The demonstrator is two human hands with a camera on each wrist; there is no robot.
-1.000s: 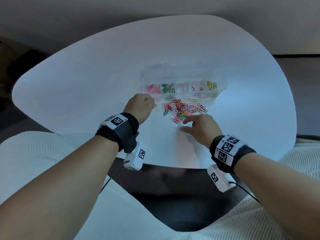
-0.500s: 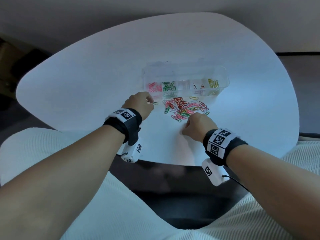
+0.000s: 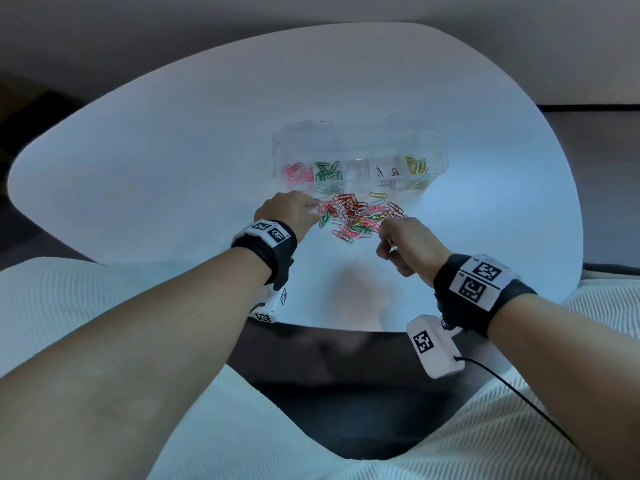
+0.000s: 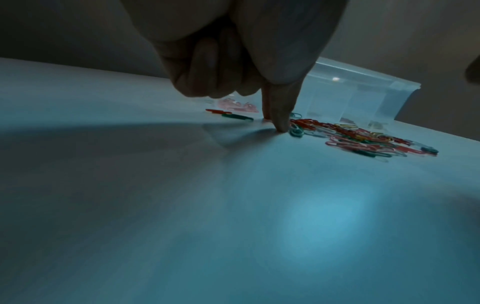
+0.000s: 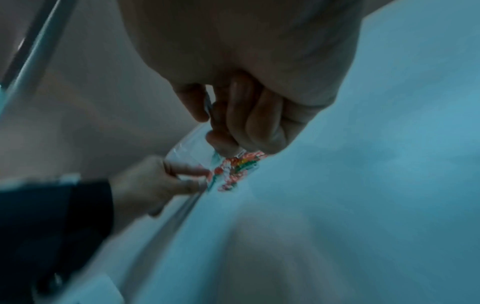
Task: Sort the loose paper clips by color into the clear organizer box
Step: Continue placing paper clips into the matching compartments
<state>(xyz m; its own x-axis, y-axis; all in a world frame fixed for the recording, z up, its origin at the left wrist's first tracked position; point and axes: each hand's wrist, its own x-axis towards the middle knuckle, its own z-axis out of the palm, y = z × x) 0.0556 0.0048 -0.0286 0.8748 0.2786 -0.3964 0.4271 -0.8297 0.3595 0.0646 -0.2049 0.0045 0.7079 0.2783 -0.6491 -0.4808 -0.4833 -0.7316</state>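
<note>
The clear organizer box [image 3: 439, 152] stands on the white table, with pink, green, pale, red and yellow clips in separate compartments. Just in front of it lies a pile of mixed paper clips [image 3: 360, 216] [image 4: 363, 139]. My left hand [image 3: 316, 210] is at the pile's left edge. Its thumb and index fingertips [image 4: 281, 126] meet on the tabletop in a pinch, and the clip between them is barely visible. My right hand [image 3: 389, 245] hovers at the pile's near right side, fingers curled, pinching a pale silvery clip [image 5: 208, 106].
A red clip [image 4: 218, 112] and a green clip [image 4: 237, 117] lie apart, left of my left fingertips. One yellow clip [image 3: 377, 195] lies alone by the box front. The rounded table edge [image 3: 311, 325] is close to me, with white ribbed cushions either side.
My right hand lay flat with its fingers on a clip in front of the pile; it has curled and lifted off the table. My left hand moved right to the pile's edge.
</note>
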